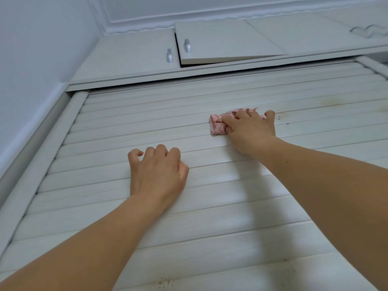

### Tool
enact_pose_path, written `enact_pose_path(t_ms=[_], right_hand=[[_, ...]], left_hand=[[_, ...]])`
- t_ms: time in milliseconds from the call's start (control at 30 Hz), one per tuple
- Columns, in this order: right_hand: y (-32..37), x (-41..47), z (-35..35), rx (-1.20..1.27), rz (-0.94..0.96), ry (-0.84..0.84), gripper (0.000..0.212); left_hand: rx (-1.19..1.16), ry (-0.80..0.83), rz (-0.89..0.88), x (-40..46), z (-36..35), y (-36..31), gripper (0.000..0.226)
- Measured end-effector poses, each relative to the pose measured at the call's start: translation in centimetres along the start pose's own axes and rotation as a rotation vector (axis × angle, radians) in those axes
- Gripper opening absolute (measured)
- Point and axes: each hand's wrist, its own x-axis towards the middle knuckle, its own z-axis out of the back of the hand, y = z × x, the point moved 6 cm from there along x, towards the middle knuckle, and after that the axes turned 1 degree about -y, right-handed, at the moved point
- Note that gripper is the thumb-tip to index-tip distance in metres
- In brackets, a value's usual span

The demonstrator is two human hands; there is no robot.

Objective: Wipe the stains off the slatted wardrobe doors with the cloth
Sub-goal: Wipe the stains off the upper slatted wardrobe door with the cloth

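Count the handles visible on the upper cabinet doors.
3: one on the closed left door, one on the ajar door beside it, one ornate handle far right, cut by the frame edge; more may lie beyond.

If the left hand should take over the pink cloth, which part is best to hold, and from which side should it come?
Best guess: grip the bunched free end of the pink cloth, coming from the left. That end sticks out past the right hand, which covers the rest and presses it on the slatted door. The left hand lies on that side.
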Motion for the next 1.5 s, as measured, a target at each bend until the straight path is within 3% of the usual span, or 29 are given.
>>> enact_pose_path(t_ms=[167,433,700,867,1100,1200,1500], right_hand=[[-3.0,-0.1,-0.3,-0.023,0.007,0.009,0.045],[-11.2,0.5,-1.0,-0.044,-0.06,0.041,0.044],[-20.2,-0.4,-1.4,-0.036,-0.255,0.064,0.042],[-18.1,-0.7,-1.1,-0.006,-0.306,0.091,0.045],[-8.9,0.8,0.1,0.049,-0.009,0.05,0.039],[-8.6,1.3,-0.1,-0.025,0.031,0.011,0.037],[-17.9,0.5,-0.7,0.007,-0.331,0.105,0.038]], left_hand=[[-0.093,0.098,-0.023,1.1,-0.1,-5.4,0.037],[-0.214,0.223,-0.116,2.5,-1.1,-14.3,0.044],[-0.197,0.201,-0.031,2.2,-1.5,-15.2,0.046],[-0.195,0.22,-0.005,2.1,-1.5,-15.4,0.047],[-0.173,0.251,-0.048,1.9,-1.3,-15.2,0.048],[-0.157,0.251,-0.07,1.9,-1.3,-15.0,0.049],[-0.17,0.271,-0.089,1.9,-1.7,-14.8,0.052]])
